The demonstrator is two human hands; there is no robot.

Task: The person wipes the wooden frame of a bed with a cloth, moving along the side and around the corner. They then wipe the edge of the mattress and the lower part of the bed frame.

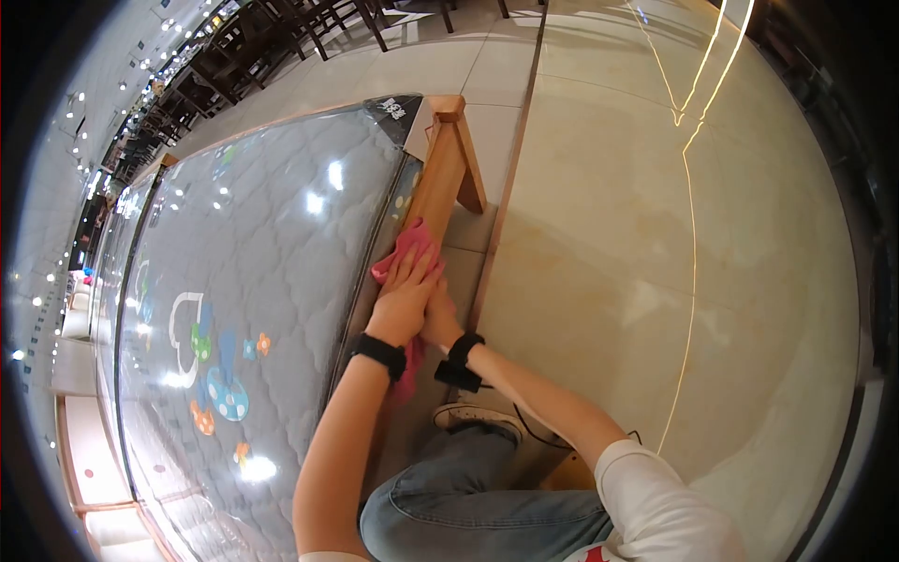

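A pink cloth (412, 236) is draped over the wooden side rail (442, 178) of a bed, and a length of it hangs below my wrists. My left hand (401, 302) lies over the cloth and presses it onto the rail, with the fingers pointing away from me. Close beside it, my right hand (440, 314) grips the cloth from the outer side of the rail; its fingers are partly hidden. A black strap goes round each wrist. Next to the rail lies a grey patterned mattress (272, 244) in clear plastic.
The rail ends at a wooden bed post (459, 150) with a splayed leg. Beige floor tiles (599, 262) stretch to the right. Dark chairs (309, 23) stand at the back. My bent knee and shoe (478, 421) are close below my arms, near a black cable.
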